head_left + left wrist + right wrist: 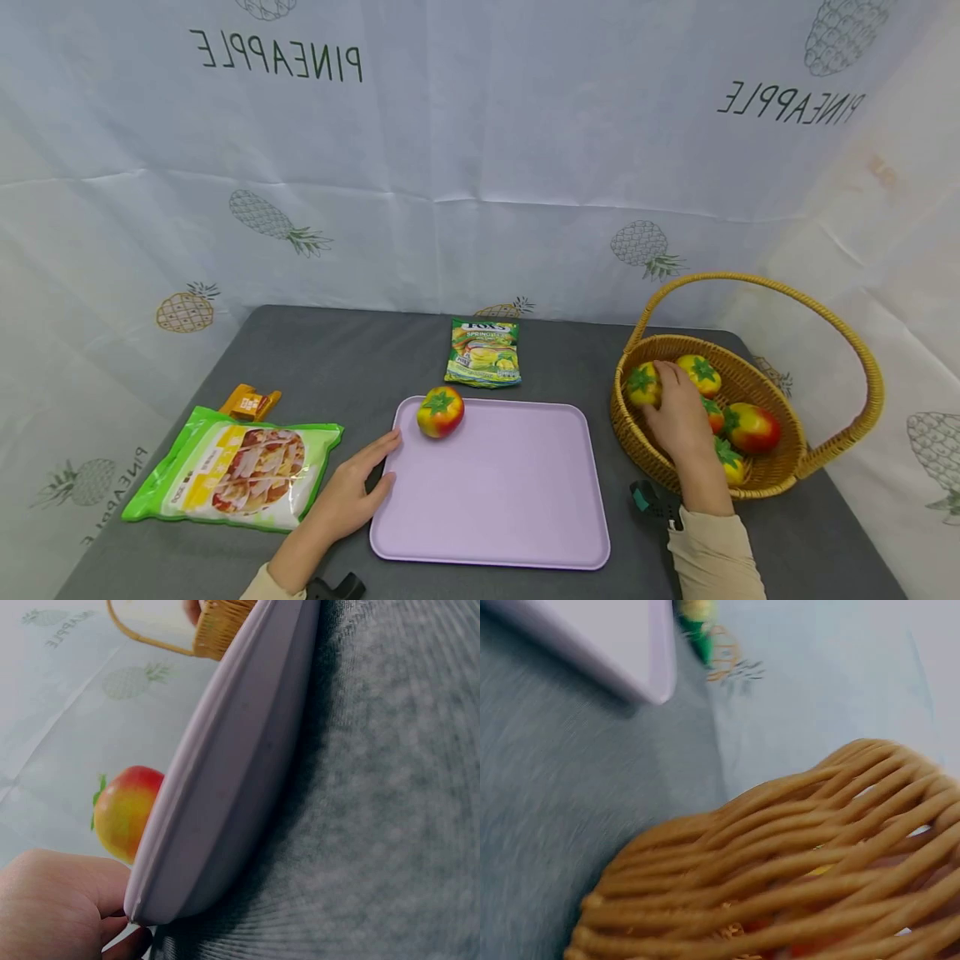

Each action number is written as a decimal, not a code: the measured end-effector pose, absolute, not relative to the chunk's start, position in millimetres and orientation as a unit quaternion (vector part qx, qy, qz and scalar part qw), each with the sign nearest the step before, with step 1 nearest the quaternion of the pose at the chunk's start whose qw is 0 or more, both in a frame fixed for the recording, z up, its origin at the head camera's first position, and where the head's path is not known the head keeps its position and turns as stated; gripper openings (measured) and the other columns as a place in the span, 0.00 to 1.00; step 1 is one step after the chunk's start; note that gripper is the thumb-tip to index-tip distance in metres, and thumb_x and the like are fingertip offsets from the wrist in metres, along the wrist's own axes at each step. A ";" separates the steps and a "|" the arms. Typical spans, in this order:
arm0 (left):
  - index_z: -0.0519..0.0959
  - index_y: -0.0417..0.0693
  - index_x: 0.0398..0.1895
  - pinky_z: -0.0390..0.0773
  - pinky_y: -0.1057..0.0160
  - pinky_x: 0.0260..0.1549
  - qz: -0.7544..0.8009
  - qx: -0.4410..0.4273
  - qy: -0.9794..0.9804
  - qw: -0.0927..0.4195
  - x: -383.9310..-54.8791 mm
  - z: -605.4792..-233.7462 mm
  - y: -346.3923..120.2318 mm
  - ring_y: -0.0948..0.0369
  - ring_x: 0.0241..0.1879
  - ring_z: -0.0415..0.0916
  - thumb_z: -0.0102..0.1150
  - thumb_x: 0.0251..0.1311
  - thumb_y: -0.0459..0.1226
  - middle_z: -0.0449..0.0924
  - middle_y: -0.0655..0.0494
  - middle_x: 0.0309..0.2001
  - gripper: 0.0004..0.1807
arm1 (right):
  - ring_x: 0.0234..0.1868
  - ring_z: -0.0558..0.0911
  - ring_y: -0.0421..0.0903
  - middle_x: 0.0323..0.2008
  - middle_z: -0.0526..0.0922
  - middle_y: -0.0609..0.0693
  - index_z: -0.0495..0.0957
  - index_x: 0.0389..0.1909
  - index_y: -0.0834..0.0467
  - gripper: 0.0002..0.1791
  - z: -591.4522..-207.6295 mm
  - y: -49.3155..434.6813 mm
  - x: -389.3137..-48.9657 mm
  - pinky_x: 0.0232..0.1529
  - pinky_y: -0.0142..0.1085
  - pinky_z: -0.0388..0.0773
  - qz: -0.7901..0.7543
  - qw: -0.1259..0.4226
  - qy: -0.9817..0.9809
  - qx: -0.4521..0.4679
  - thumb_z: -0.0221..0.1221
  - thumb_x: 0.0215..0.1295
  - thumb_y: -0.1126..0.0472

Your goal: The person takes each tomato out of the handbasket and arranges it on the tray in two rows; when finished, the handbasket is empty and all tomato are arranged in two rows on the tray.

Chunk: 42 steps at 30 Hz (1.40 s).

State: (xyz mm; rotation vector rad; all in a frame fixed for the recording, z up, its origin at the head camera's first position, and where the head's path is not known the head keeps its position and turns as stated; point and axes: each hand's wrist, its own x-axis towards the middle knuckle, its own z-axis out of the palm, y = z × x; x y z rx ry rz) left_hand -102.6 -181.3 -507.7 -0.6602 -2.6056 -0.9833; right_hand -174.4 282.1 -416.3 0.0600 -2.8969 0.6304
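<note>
A lilac tray (491, 492) lies on the dark table with one red-and-yellow fruit (440, 412), topped by green leaves, in its far left corner. My left hand (347, 493) rests at the tray's left edge, fingertips and thumb touching the rim. In the left wrist view that hand (56, 907) is at the tray's corner, beside the fruit (127, 814). My right hand (681, 417) reaches into a wicker basket (783, 475), its fingers curled round a yellow-green fruit (642, 386) near the left wall. Woven basket side (780, 862) hides this hand in the right wrist view.
Several similar fruits, including a redder one (752, 428), lie in the basket, under its tall arched handle (862, 358). A green snack packet (483, 354) lies behind the tray. At left are a large green-and-white food bag (236, 471) and a small orange packet (250, 403).
</note>
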 end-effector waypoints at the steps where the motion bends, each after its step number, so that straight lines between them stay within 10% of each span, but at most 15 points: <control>1: 0.74 0.41 0.60 0.48 0.86 0.61 -0.341 -0.230 -0.901 0.141 -102.5 -508.1 -181.1 0.50 0.60 0.72 0.63 0.53 0.31 0.72 0.50 0.63 0.27 | 0.60 0.62 0.72 0.63 0.59 0.74 0.57 0.66 0.72 0.37 -415.7 282.1 -173.1 0.56 0.65 0.64 0.218 0.095 -0.971 0.015 0.61 0.56 0.71; 22: 0.73 0.42 0.60 0.51 0.84 0.61 -0.336 -0.228 -0.904 0.137 -102.4 -509.2 -182.1 0.51 0.60 0.72 0.62 0.54 0.32 0.72 0.51 0.64 0.27 | 0.55 0.69 0.62 0.60 0.66 0.67 0.61 0.66 0.65 0.40 -382.7 247.2 -152.8 0.51 0.57 0.71 0.313 0.232 -0.918 0.070 0.68 0.52 0.68; 42: 0.73 0.43 0.61 0.56 0.81 0.62 -0.329 -0.231 -0.905 0.139 -103.5 -508.4 -182.9 0.52 0.60 0.72 0.62 0.55 0.32 0.72 0.51 0.63 0.27 | 0.60 0.71 0.55 0.61 0.68 0.58 0.62 0.67 0.59 0.39 -417.2 170.5 -174.8 0.55 0.51 0.75 0.469 0.050 -0.867 0.161 0.68 0.54 0.62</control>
